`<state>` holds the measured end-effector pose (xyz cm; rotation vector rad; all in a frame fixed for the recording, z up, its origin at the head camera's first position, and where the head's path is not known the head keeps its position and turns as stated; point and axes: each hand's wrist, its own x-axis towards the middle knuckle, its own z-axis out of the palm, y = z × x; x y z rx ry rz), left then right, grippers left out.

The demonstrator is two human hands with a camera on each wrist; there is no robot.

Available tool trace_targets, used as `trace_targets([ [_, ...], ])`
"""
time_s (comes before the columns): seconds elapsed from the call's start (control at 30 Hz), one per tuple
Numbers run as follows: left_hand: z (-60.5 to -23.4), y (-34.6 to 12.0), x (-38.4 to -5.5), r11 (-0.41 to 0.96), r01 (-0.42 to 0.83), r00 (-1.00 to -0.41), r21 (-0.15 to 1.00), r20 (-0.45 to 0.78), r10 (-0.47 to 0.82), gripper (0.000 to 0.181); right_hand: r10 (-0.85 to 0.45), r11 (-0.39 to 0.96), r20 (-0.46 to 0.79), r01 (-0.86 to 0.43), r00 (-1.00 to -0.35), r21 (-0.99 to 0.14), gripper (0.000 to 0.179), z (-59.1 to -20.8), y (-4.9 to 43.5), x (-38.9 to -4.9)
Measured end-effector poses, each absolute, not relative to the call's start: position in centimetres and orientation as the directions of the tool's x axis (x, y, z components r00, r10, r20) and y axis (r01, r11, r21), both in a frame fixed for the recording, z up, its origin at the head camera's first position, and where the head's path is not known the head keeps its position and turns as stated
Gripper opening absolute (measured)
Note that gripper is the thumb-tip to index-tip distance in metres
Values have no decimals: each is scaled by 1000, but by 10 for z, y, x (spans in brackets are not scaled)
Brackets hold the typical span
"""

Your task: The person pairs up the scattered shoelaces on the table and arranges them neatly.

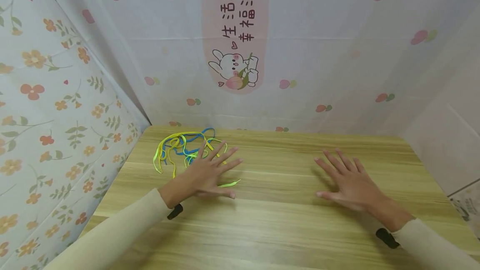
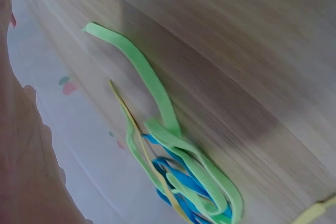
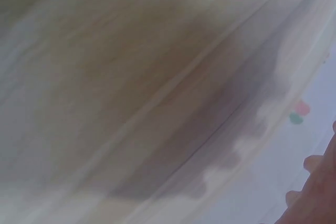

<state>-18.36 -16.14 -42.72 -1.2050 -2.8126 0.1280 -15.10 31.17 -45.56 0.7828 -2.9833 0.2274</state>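
My left hand (image 1: 208, 174) is spread above the table's left half, palm down, with nothing in it. Beneath and behind it lies a loose tangle of flat shoelaces (image 1: 176, 141) in yellow, blue and light green. One light green lace (image 2: 144, 72) stretches away from the pile, its tip showing past the left thumb in the head view. Over the right half of the table my right hand (image 1: 352, 182) is held with fingers apart, casting a shadow on the wood. Part of the tangle is hidden by the left hand in the head view.
The wood-grain table (image 1: 270, 228) meets a white curtain (image 1: 337, 66) printed with hearts, a rabbit and writing along its back edge. A flowered cloth (image 1: 56, 116) hangs at the left side, and a pale wall (image 1: 446, 136) stands at the right.
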Motion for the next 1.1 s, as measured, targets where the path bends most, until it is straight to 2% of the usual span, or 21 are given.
trace_targets([
  [0.27,-428,-177,-185,705,691,-703,-160,77,707,100,-447,878,89,-456,-890,-149,102,-457,329,-146],
  [0.6,-430,-191,-185,714,685,-709,-146,91,699,100,-407,895,84,-416,-909,-159,103,-464,345,-143],
  [0.93,-431,-197,-187,754,655,-747,-40,115,655,89,-407,884,66,-411,-911,-223,91,-460,336,-145],
  [1.1,-431,-204,-190,801,595,-803,63,99,588,85,-402,879,61,-404,-914,-252,84,-460,327,-149],
])
